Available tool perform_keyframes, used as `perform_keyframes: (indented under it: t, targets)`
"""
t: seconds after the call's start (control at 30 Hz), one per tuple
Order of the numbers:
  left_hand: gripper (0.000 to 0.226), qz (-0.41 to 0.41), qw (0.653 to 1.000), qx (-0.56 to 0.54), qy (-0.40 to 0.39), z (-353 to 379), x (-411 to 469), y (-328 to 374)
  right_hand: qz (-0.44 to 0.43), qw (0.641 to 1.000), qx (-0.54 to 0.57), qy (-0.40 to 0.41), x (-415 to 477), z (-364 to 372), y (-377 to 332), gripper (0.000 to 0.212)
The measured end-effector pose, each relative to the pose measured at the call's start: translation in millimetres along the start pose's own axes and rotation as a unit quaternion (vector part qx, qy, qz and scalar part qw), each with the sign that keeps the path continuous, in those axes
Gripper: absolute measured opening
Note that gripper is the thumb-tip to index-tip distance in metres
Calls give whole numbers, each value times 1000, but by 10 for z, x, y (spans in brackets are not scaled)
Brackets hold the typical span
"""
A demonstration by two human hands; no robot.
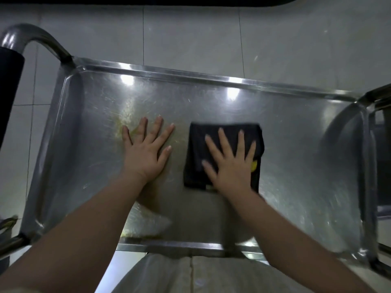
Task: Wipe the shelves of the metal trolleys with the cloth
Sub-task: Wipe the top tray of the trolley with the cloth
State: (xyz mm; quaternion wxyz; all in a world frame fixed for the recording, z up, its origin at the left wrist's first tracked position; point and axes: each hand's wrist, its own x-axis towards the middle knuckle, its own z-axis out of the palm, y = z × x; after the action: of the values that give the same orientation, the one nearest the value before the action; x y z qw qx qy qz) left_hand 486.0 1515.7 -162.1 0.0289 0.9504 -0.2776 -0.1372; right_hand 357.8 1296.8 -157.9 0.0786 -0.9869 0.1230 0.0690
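The top shelf of a metal trolley (pixel 296 144) fills the view, a shiny steel tray with a raised rim. A folded dark cloth (pixel 198 149) with a small yellow mark lies flat near the shelf's middle. My right hand (pixel 230 163) presses on the cloth with its fingers spread straight. My left hand (pixel 146 151) rests flat on the bare steel to the left of the cloth, fingers spread, holding nothing. A yellowish smear (pixel 124 121) shows on the steel by my left fingertips.
The trolley's tubular handle (pixel 36 37) curves up at the far left, beside a dark object (pixel 8 85). Part of another metal frame (pixel 383 127) sits at the right edge. Pale floor tiles (pixel 190 32) lie beyond the far rim. My light clothing (pixel 190 275) touches the near rim.
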Motion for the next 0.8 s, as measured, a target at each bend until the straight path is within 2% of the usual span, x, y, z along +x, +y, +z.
perform_keyframes:
  t: [0.1,0.17,0.27,0.4,0.47,0.5,0.57,0.67,0.73,0.8]
  targets:
    - [59,1,1000,-8,3,-4,-8,4,-62,998,0,-17,-985,106,-176,65]
    - [59,4,1000,-12,4,-10,-7,3,-89,995,-1,-37,-1128,112,-198,66]
    - [59,5,1000,-12,4,-16,8,-2,-66,998,-7,-17,-432,44,-75,63]
    - [59,5,1000,-10,-1,-17,25,3,88,996,2,-7,1022,-190,87,64]
    - [59,3,1000,-10,-3,-13,29,0,133,991,-4,-18,1386,-238,-71,66]
    - [60,1,1000,-8,-2,-8,35,0,124,992,-12,-17,1445,-235,-187,66]
    - [61,-6,1000,0,0,-4,36,5,53,998,-23,-27,1415,-224,-342,66]
    - [61,-4,1000,4,0,-10,37,7,-21,999,-20,-40,1319,-255,-115,66]
    - [60,-3,1000,2,-2,-22,39,8,12,999,-15,-26,1291,-303,309,66]
    - [60,-5,1000,1,0,-30,38,10,85,996,-18,-10,1159,-351,872,66]
